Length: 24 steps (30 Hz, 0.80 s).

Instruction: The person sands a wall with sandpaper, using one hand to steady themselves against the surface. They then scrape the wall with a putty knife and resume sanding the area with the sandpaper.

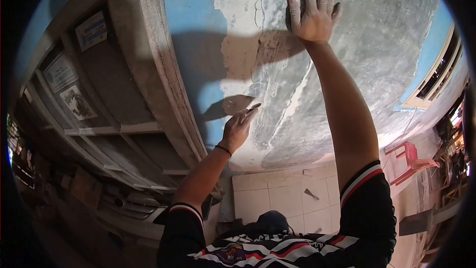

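My left hand (237, 130) is closed around a small dark tool (255, 106), its tip near the bare strip between blue paint and grey plaster. What kind of tool it is cannot be made out. High on the cracked grey wall (367, 49), my right hand (315, 22) lies flat with its fingers spread, holding nothing. Grey dust coats its fingers. A pale diagonal streak (296, 98) and several cracks run down the wall between and below the hands.
A wooden frame (166, 64) and shelving with pictures stand at left. Below are floor tiles (282, 196) with a scraper-like piece (311, 194) on them. A pink plastic chair (409, 161) stands at right, beneath a slatted window opening (439, 77).
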Tool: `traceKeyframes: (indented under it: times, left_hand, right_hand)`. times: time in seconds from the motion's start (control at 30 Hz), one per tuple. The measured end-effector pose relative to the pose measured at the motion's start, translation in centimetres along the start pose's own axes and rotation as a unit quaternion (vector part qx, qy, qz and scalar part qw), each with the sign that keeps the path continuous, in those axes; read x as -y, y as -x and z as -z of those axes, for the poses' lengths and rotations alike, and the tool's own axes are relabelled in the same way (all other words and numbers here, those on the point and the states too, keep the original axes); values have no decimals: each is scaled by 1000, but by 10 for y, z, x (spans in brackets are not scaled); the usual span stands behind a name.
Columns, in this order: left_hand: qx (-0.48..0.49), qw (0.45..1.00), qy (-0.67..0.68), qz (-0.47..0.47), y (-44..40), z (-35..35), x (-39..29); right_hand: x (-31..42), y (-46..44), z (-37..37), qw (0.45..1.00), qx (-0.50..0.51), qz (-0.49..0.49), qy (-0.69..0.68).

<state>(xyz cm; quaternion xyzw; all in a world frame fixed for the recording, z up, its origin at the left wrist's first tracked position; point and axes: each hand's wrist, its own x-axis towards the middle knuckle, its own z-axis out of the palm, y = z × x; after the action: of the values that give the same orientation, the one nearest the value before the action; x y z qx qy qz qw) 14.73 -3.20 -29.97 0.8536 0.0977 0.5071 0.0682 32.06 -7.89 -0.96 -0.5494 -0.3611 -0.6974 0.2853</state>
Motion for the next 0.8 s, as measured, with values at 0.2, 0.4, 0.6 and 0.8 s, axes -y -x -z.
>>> traceKeyframes:
  times: [0.2, 0.4, 0.6, 0.8]
  left_hand:
    - [-189, 948, -256, -15, 0, -27, 29]
    - [-133, 944, -298, -46, 33, -58, 51]
    - [-125, 953, -268, 62, 47, -83, 42]
    - [-143, 936, -322, 0, 14, -80, 36]
  right_hand:
    - [-7, 8, -15, 986, 40, -55, -155]
    - [-21, 18, -49, 987, -98, 50, -120]
    - [-30, 17, -58, 974, -140, 114, -138]
    - [-48, 17, -74, 959, -172, 157, -160]
